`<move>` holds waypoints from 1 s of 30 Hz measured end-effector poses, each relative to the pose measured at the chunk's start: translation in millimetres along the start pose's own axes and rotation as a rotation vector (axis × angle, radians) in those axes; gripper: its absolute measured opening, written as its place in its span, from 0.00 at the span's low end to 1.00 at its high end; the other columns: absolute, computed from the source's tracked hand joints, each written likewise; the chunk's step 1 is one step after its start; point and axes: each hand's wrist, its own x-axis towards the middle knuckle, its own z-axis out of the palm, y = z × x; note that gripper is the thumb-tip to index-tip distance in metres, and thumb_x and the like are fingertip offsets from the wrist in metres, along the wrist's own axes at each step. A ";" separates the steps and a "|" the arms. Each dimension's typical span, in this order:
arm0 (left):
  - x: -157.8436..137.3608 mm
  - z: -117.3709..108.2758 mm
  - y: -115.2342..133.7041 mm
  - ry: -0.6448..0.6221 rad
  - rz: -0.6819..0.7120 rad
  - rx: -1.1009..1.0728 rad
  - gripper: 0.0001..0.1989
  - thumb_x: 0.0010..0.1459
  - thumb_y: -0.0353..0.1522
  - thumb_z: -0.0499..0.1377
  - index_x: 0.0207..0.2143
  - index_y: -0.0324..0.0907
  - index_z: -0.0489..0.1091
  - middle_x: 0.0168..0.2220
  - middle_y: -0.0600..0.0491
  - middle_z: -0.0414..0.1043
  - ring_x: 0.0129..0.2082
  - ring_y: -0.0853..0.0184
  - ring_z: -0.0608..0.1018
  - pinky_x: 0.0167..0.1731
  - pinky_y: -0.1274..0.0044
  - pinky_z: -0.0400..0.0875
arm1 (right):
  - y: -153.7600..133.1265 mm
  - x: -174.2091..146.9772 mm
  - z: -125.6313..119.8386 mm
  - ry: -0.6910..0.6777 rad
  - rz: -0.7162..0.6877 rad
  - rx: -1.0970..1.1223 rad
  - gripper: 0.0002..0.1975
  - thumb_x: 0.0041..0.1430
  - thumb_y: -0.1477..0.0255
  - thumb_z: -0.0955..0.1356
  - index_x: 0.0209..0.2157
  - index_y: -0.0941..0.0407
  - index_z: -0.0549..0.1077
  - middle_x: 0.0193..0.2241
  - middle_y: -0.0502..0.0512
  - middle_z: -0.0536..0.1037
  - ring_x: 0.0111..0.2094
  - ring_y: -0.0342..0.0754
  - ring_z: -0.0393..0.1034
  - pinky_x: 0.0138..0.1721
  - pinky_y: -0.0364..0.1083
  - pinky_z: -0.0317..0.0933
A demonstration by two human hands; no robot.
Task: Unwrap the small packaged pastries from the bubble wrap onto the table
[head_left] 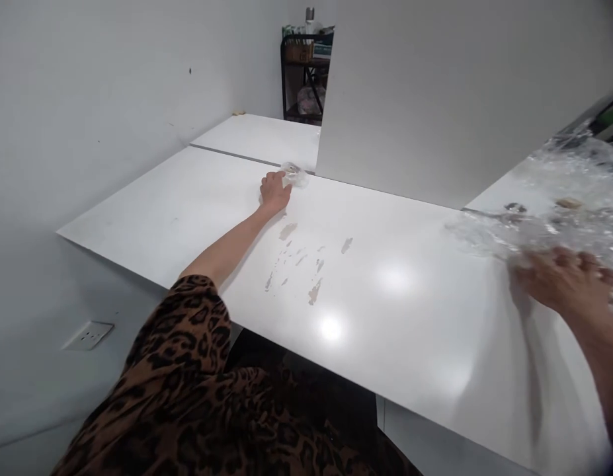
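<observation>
My left hand (pixel 275 192) reaches to the far side of the white tabletop (pixel 227 211), its fingers curled at a small crumpled piece of clear plastic (pixel 295 174). At the right, my right hand (pixel 569 281) lies over a large heap of clear plastic wrap (pixel 594 178). Its fingers are spread, and the hand is slightly blurred. Part of the wrap extends left of the hand over the tabletop. A small shiny round thing (pixel 515 207) and a tan piece (pixel 568 203) lie by the wrap; I cannot tell what they are.
Greyish wet-looking patches (pixel 313 291) mark the tabletop's middle. A tall white panel (pixel 435 86) stands along the far edge, with another white desk surface (pixel 266 135) at far left. Behind is a dark shelf rack (pixel 283 79). A wall socket (pixel 89 336) sits low at left.
</observation>
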 end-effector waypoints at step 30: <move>-197.3 -42.2 51.8 -0.676 -0.245 -1.180 0.29 0.61 0.58 0.54 0.53 0.47 0.65 0.48 0.46 0.71 0.33 0.69 0.77 0.34 0.75 0.76 | -360.8 -84.0 37.7 0.001 0.307 1.046 0.27 0.43 0.48 0.78 0.25 0.56 0.68 0.19 0.45 0.66 0.18 0.38 0.57 0.15 0.40 0.51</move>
